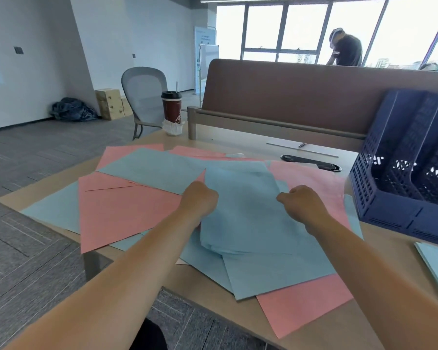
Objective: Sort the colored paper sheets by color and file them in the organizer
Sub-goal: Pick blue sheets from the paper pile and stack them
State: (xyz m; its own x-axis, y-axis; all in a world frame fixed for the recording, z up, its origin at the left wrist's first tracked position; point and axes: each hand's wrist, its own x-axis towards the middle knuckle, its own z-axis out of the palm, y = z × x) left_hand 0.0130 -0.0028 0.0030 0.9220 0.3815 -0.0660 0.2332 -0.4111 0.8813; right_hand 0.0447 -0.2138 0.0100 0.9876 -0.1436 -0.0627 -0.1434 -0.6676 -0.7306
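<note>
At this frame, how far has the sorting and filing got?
Done: several blue sheets are gathered into one blue stack. In hand: the left hand and right hand hold that stack by its side edges. Left: pink sheets and loose blue sheets lie mixed on the desk, and no paper shows in the visible slots of the organizer, so filing looks not yet begun.

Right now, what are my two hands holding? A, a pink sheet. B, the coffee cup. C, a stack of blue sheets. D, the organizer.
C: the left hand and right hand each grip a side edge of the blue stack, which lies over the scattered pink and blue sheets.
</note>
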